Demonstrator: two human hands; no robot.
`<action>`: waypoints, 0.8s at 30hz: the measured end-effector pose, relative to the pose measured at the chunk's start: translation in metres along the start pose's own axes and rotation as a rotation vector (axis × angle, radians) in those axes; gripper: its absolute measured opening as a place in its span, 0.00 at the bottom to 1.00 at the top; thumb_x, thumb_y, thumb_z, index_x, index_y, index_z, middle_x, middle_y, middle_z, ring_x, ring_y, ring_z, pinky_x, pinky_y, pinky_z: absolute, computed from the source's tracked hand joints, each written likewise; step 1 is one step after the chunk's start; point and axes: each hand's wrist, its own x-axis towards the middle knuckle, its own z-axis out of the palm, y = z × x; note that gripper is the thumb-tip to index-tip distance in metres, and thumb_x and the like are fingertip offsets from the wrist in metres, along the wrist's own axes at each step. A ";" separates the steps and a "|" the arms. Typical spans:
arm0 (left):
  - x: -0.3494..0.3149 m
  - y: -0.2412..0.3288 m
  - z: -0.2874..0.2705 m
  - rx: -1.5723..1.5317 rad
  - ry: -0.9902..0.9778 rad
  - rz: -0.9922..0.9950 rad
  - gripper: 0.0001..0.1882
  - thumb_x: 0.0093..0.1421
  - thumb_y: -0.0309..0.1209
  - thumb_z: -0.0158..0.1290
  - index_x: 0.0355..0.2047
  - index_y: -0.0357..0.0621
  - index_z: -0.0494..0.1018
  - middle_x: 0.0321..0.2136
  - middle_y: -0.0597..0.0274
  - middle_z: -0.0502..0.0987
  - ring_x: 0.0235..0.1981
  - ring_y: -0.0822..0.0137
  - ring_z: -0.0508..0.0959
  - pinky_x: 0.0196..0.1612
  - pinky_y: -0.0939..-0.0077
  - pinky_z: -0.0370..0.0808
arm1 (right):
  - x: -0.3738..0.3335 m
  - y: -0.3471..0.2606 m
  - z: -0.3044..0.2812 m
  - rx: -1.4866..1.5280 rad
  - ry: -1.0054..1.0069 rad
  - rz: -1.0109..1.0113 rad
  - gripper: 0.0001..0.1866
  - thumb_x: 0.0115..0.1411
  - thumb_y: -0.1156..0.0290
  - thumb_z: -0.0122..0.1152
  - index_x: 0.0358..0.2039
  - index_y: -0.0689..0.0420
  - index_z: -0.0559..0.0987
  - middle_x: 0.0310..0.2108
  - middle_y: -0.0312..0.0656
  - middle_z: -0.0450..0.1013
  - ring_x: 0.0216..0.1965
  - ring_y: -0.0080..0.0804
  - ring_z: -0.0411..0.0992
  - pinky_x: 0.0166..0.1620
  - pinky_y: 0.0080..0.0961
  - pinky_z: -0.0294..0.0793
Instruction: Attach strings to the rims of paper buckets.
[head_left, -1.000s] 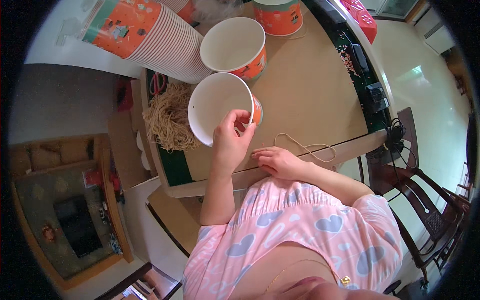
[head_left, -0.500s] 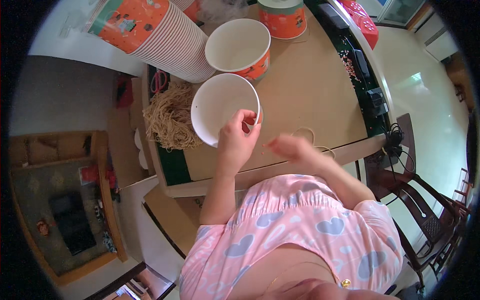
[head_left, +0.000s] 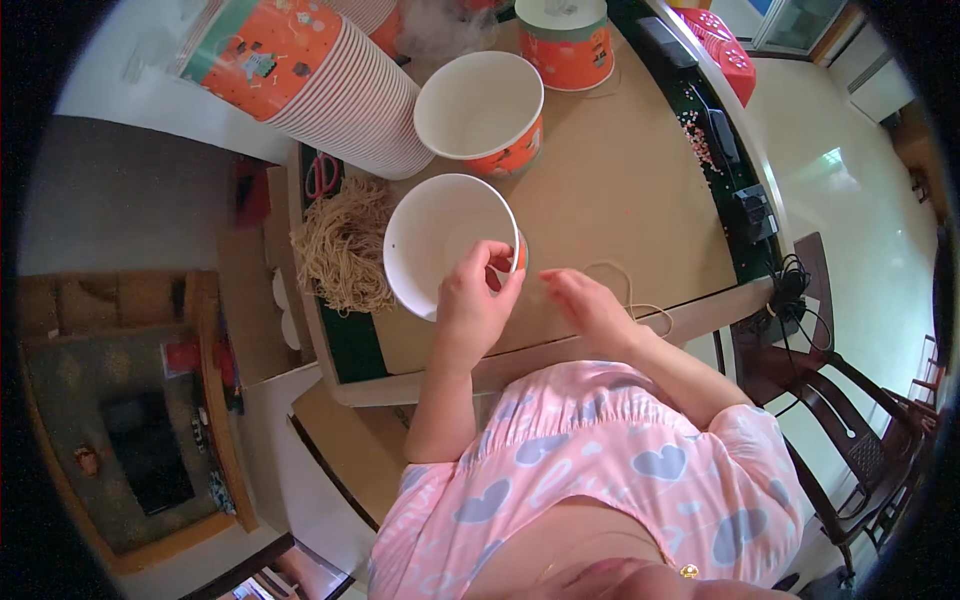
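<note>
A white-walled paper bucket (head_left: 425,235) with an orange outside lies tipped toward me at the near part of the table. My left hand (head_left: 475,295) pinches its right rim, thumb and fingers on either side of the wall. Just right of the bucket is my right hand (head_left: 597,315), its fingers drawn together and pointing at the rim; what they hold, if anything, is too small to make out. A thin tan string (head_left: 630,285) loops beside and behind that hand. Left of the bucket lies a bundle of tan string (head_left: 345,245).
A second bucket (head_left: 480,105) stands beyond the first, and another orange bucket (head_left: 565,50) farther back. A tall stack of nested buckets (head_left: 345,100) leans at the left. Red-handled scissors (head_left: 322,175) lie by the string bundle. Black devices (head_left: 755,212) line the table's right edge.
My right hand, blurred by motion before, is now steadier beside the bucket. The left hand keeps its grip on the rim. The table and its things sit slightly lower in view.
</note>
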 end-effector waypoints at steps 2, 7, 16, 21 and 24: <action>-0.001 -0.003 0.003 0.009 -0.014 0.026 0.11 0.53 0.25 0.60 0.36 0.39 0.72 0.30 0.61 0.77 0.24 0.70 0.74 0.29 0.74 0.71 | 0.018 -0.016 -0.018 0.730 0.110 0.499 0.02 0.64 0.75 0.49 0.35 0.58 0.71 0.27 0.31 0.66 0.26 0.15 0.59 0.28 0.15 0.62; -0.002 0.008 0.001 0.088 0.114 0.313 0.12 0.52 0.27 0.61 0.34 0.39 0.71 0.28 0.59 0.74 0.26 0.61 0.73 0.32 0.70 0.71 | 0.038 -0.069 -0.052 0.467 0.118 0.357 0.02 0.63 0.78 0.52 0.32 0.60 0.69 0.22 0.28 0.62 0.24 0.13 0.57 0.26 0.13 0.58; -0.015 0.019 0.000 -0.096 -0.041 0.201 0.10 0.58 0.27 0.55 0.24 0.36 0.67 0.21 0.56 0.68 0.26 0.57 0.70 0.29 0.67 0.67 | 0.032 -0.097 -0.043 0.467 0.049 0.213 0.04 0.59 0.81 0.58 0.32 0.61 0.72 0.23 0.33 0.66 0.22 0.14 0.60 0.25 0.15 0.61; -0.022 0.015 0.001 -0.047 -0.030 0.219 0.08 0.57 0.25 0.55 0.25 0.36 0.68 0.22 0.56 0.69 0.25 0.59 0.70 0.28 0.68 0.67 | 0.032 -0.094 -0.036 0.524 0.068 0.193 0.03 0.58 0.80 0.59 0.33 0.61 0.74 0.22 0.32 0.66 0.21 0.13 0.58 0.23 0.14 0.59; -0.023 0.011 0.001 -0.114 -0.022 0.188 0.07 0.56 0.23 0.56 0.25 0.37 0.69 0.22 0.57 0.70 0.25 0.61 0.71 0.28 0.69 0.68 | 0.028 -0.088 -0.033 0.593 0.038 0.297 0.03 0.58 0.79 0.60 0.32 0.62 0.75 0.21 0.29 0.65 0.21 0.10 0.58 0.23 0.12 0.57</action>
